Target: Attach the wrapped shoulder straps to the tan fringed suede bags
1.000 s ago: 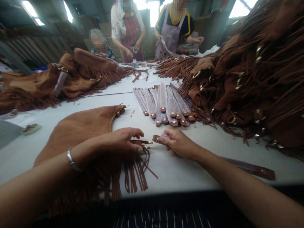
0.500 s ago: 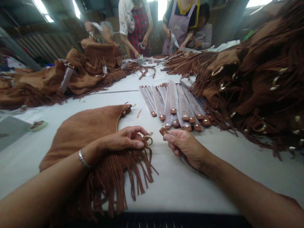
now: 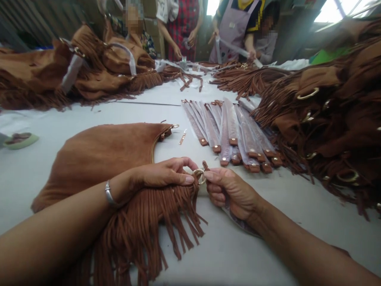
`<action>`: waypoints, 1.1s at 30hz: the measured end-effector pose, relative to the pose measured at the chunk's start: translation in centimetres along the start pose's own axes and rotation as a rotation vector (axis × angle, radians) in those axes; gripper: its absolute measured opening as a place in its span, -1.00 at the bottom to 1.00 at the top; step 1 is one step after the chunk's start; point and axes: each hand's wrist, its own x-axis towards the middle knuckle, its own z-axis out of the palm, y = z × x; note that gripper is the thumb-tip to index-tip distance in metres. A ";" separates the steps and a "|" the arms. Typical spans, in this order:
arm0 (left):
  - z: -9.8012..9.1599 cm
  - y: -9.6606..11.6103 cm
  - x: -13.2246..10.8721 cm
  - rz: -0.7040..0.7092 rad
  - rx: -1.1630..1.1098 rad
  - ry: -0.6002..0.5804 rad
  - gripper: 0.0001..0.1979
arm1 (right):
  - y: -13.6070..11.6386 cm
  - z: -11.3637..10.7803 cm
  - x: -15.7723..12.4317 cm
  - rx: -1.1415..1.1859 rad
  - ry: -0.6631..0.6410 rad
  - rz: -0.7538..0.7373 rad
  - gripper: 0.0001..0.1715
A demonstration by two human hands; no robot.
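Observation:
A brown fringed bag (image 3: 101, 151) lies on the white table in front of me, its fringe hanging toward my side. My left hand (image 3: 169, 172) is closed on the bag's corner, beside a gold ring (image 3: 199, 176) fixed there. In my right hand (image 3: 230, 188) is a brown strap (image 3: 205, 165) in clear wrap, pinched near its tip. That tip stands up at the ring; whether it passes through I cannot tell. The strap's wrapped length (image 3: 241, 225) trails below my right wrist.
Several wrapped straps (image 3: 228, 131) lie in a pile beyond my right hand. Fringed bags are heaped at right (image 3: 321, 115) and at far left (image 3: 35, 75). A small green dish (image 3: 21, 141) sits at left. Across the table, people (image 3: 184, 28) handle straps.
My right hand has brought the strap's tip left to the gold ring, closing the gap between my hands. My view has shifted slightly.

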 end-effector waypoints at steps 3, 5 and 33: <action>-0.1 0.2 0.1 -0.014 0.042 0.024 -0.62 | 0.1 -0.1 0.3 0.019 -0.018 0.005 -0.69; -0.1 0.2 0.1 -0.018 0.053 0.039 -0.62 | 0.2 0.0 0.3 0.031 -0.031 0.006 -0.71; 8.2 -1.7 -0.6 0.121 1.617 0.618 -0.79 | 0.6 -0.1 -2.0 -0.116 -0.032 -0.093 -0.68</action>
